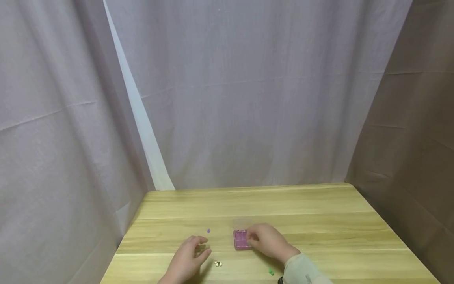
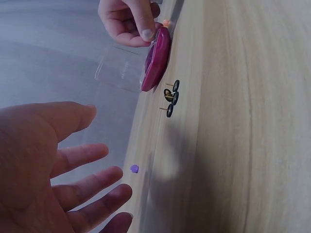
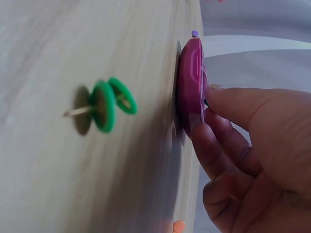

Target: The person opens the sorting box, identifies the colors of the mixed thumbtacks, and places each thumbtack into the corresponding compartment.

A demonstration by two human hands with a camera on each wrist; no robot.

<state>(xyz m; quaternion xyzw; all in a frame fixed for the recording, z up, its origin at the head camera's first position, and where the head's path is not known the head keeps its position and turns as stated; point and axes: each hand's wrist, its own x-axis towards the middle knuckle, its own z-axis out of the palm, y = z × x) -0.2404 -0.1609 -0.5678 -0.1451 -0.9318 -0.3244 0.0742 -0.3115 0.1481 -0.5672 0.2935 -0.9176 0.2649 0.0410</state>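
Observation:
My right hand is over the right side of a small magenta plastic box, its thumb and fingers pinched together at the rim. A sliver of green, a thumbtack, shows between the thumb and fingers in the right wrist view; the rest is hidden. The box's clear lid stands hinged back. My left hand hovers left of the box with fingers spread and holds nothing. Several black-backed thumbtacks lie between that hand and the box.
Two green thumbtacks lie on the wooden table near my right sleeve. A small purple piece lies beyond my left hand. An orange piece is near the right hand. Grey curtains surround the table.

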